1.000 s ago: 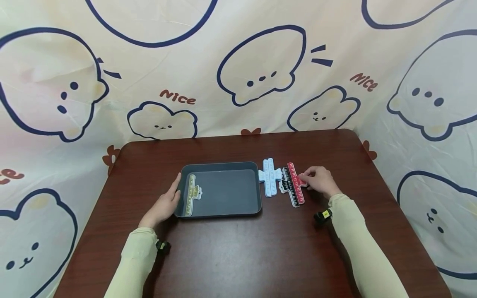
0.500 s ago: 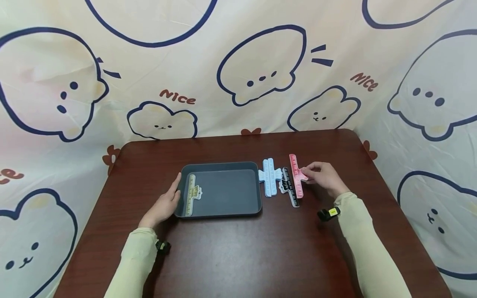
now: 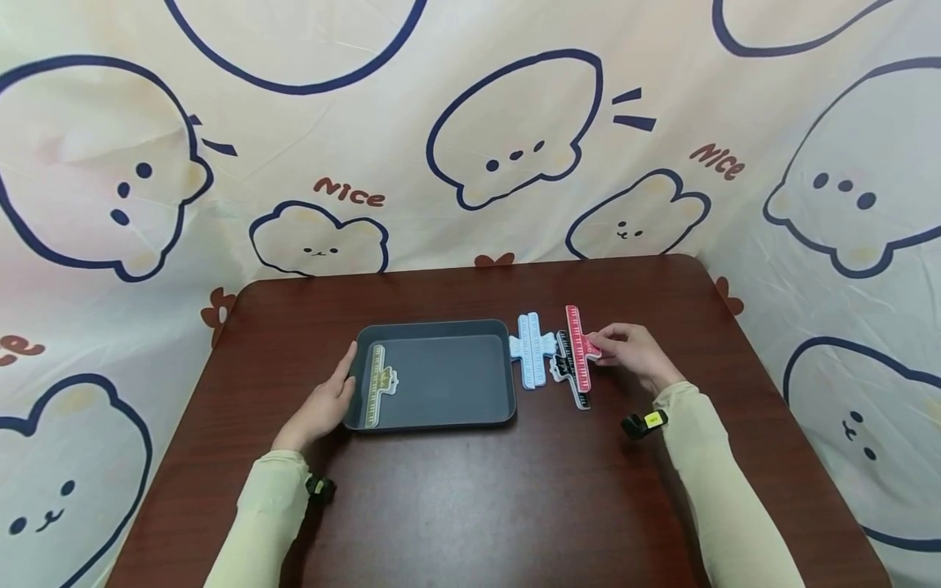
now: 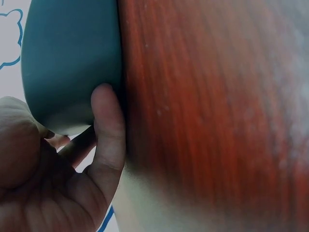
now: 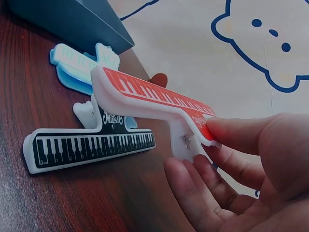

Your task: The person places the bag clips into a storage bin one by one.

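— What does the right hand (image 3: 635,353) hold?
— The red clip (image 5: 154,92), pinched by its handle in a narrow grip, raised over the counter (image 3: 470,506) near the black clip (image 5: 91,150).
— And the left hand (image 3: 319,411)?
— Its grip is wide, thumb and fingers against the left end of the tray (image 3: 448,376), where the yellow-green clip (image 3: 376,388) lies.
— The blue clip (image 3: 532,351)?
— On the counter, between tray and black clip.
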A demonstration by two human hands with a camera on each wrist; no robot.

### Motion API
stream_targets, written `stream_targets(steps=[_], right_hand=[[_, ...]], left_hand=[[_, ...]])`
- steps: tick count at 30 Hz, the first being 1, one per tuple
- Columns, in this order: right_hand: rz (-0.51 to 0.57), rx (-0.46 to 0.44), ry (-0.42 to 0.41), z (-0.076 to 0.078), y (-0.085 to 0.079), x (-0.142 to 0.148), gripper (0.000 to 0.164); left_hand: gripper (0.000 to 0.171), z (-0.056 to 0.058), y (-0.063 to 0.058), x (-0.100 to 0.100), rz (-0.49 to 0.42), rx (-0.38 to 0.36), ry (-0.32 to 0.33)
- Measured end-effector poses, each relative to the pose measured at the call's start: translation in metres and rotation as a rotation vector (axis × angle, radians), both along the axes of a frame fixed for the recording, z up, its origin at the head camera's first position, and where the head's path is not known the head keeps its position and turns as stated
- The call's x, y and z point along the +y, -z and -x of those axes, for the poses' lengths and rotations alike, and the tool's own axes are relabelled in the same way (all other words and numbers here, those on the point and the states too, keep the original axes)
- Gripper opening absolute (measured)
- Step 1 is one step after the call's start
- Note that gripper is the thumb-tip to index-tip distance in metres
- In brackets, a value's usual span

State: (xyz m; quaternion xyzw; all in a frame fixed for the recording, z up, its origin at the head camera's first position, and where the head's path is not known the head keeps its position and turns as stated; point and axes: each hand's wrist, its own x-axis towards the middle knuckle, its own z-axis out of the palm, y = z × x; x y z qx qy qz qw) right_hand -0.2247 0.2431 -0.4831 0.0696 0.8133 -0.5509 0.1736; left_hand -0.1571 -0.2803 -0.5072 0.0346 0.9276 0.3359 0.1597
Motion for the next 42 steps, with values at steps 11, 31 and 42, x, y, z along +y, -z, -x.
stream_targets(steps=[11, 31, 42], right_hand=[[0.075, 0.003, -0.027, 0.000, -0.010, -0.007, 0.042], [0.078, -0.007, -0.027, 0.005, -0.016, -0.032, 0.040], [0.087, 0.013, -0.047, 0.008, -0.019, -0.050, 0.039]], left_hand=[[0.065, 0.000, -0.003, 0.002, 0.004, 0.015, 0.010], [0.065, -0.001, -0.003, 0.000, -0.020, 0.018, 0.000], [0.064, -0.002, -0.001, 0.000, -0.023, 0.019, 0.000]])
